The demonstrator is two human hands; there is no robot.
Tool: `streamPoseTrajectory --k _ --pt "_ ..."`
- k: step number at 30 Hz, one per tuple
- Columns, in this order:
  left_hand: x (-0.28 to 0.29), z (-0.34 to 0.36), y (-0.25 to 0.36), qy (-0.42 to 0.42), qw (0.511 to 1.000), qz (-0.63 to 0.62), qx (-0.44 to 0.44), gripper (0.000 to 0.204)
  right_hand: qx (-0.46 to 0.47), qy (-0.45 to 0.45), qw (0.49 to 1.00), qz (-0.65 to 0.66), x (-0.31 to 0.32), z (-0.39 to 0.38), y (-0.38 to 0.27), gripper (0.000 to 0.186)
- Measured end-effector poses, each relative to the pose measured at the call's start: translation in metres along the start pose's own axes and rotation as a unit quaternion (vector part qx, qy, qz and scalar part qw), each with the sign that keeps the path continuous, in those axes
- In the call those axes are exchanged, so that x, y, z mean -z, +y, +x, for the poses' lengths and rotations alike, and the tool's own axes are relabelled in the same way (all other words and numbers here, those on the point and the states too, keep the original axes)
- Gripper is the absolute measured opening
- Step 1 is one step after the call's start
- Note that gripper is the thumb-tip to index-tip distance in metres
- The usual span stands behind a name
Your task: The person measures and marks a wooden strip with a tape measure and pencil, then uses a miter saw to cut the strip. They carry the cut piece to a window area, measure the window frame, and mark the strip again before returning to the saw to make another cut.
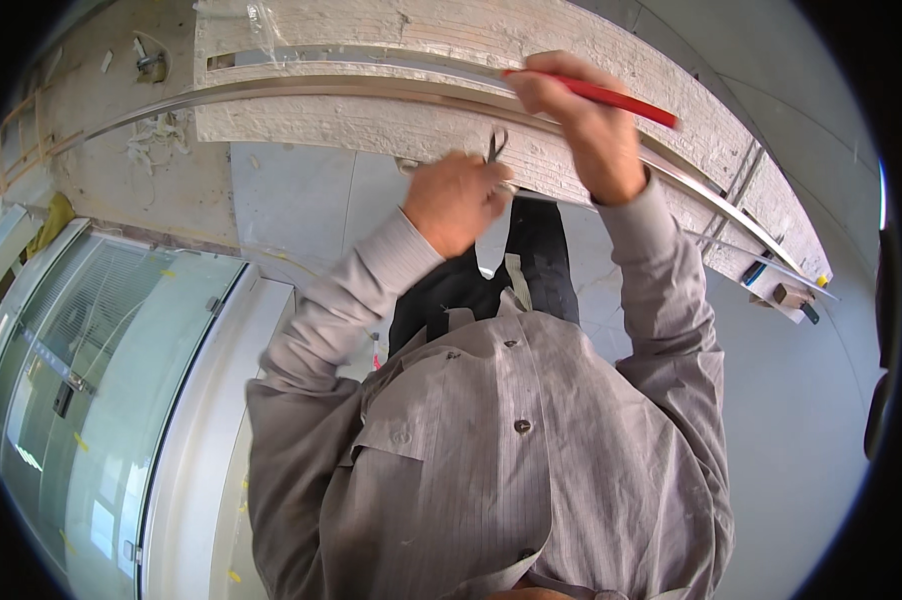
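Note:
My right hand (591, 125) is closed around a long red pencil (621, 98), held slantwise over the plank bench, its narrow end pointing left. Below and to the left, my left hand (458, 203) is curled at the near edge of the bench. A small dark metal tool with two curved prongs (498, 143) sticks up from its fingers; the rest of it is hidden in the grip, and I cannot tell its exact kind. A long, thin metal strip (371, 88) runs along the bench, passing just under my right hand.
The bench of rough, whitish planks (301, 120) crosses the far side. On its right end lie a brown block (793, 295) and a blue-and-black item (754, 272). Glass door panels (121, 390) stand at left. Debris (151, 65) litters the floor at far left.

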State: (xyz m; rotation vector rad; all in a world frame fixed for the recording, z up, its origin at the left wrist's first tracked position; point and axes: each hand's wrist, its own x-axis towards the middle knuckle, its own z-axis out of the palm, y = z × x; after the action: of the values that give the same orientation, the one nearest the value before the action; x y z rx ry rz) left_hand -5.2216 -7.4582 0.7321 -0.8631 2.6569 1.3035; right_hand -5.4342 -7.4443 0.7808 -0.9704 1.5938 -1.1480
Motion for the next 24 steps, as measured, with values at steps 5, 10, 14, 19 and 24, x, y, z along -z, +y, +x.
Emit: streamPoseTrajectory --k 5,10,14,19,24 --pt "-0.048 -0.004 0.025 0.089 0.993 -0.013 0.071 0.082 -0.111 -0.001 0.993 -0.047 -0.030 0.012 0.052 0.028" --pt "-0.054 0.010 0.036 0.099 0.982 -0.035 0.156 0.103 -0.126 -0.027 0.988 -0.082 -0.036 0.019 0.060 0.026" --pt "-0.041 0.018 0.037 0.059 0.972 -0.058 0.219 0.110 -0.004 -0.086 0.981 -0.174 -0.028 0.025 0.079 0.017" --pt "-0.042 0.019 0.035 0.043 0.969 -0.074 0.232 0.111 0.201 -0.116 0.913 -0.335 -0.024 0.026 0.088 0.023" --pt "-0.044 0.018 0.033 0.048 0.968 -0.085 0.231 0.111 0.235 -0.108 0.889 -0.379 -0.024 0.028 0.087 0.023"
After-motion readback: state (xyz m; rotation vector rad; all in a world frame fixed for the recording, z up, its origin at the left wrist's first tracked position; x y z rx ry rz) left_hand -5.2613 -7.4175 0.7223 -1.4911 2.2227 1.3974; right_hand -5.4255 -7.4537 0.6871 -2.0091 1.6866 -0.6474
